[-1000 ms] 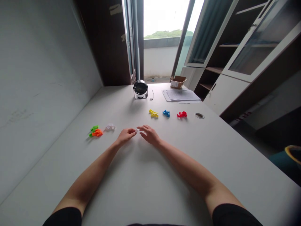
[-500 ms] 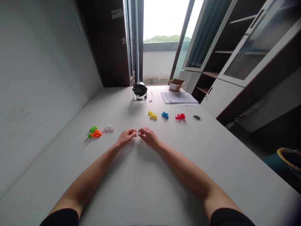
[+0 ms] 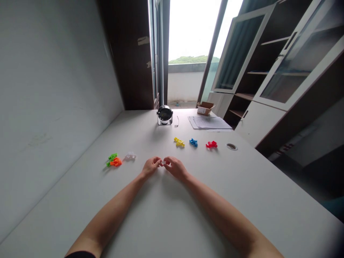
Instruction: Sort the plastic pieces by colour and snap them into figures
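Note:
My left hand and my right hand meet over the middle of the white table, fingertips almost touching. Both are closed in a pinch on a small white plastic piece, mostly hidden by the fingers. Left of my left hand lies a cluster of white, see-through plastic pieces. Farther left, orange plastic pieces rest against green ones. Beyond my right hand sit small groups of yellow pieces, blue pieces and red pieces.
A round black device on a metal stand is at the table's back, beside a thin cord. Papers and an open cardboard box lie back right. A cable hole is set in the table. A wall borders the left.
The head view has tilted up and shifted slightly, so everything appears lower and a little to the right. Both hands stay together at the small white piece; the coloured pieces keep their places.

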A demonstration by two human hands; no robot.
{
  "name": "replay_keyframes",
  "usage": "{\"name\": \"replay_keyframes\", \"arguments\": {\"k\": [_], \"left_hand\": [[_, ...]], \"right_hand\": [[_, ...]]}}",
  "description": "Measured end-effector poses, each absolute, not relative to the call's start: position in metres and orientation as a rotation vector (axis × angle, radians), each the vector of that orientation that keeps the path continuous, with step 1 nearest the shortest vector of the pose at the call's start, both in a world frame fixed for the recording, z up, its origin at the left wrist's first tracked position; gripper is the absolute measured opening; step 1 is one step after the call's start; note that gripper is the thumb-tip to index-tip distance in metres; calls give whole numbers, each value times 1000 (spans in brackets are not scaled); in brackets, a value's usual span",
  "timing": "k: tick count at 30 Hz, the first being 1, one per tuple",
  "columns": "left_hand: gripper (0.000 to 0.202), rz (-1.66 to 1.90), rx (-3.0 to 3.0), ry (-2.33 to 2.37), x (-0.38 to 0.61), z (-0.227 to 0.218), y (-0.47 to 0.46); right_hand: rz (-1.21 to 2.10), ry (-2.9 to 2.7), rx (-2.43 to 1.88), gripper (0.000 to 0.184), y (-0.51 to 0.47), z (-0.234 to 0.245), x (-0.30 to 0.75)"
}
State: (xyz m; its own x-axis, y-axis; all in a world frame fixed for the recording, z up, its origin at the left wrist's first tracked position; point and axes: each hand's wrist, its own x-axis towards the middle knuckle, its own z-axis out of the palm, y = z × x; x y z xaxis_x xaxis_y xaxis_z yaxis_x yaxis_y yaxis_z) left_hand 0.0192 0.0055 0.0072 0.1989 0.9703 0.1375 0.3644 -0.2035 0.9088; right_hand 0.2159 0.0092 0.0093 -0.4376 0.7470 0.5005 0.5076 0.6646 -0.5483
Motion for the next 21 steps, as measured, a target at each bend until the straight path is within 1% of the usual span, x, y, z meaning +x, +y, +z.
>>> {"name": "replay_keyframes", "arguments": {"k": [7,13,18,21], "left_hand": [[34,919,1722,1299,17,14,0],[29,870,1977,1281,15,25,-10],[39,833,2027,1291,15,24,-10],[45,851,2014,1304,14,20,-9]], "right_hand": [[371,-2198,-927,9,6,9,218],[343,-2179,-959,9,8,9,219],[347,-2189,-971,15,7,7,218],[355,-2189,-979,12,6,6,218]]}}
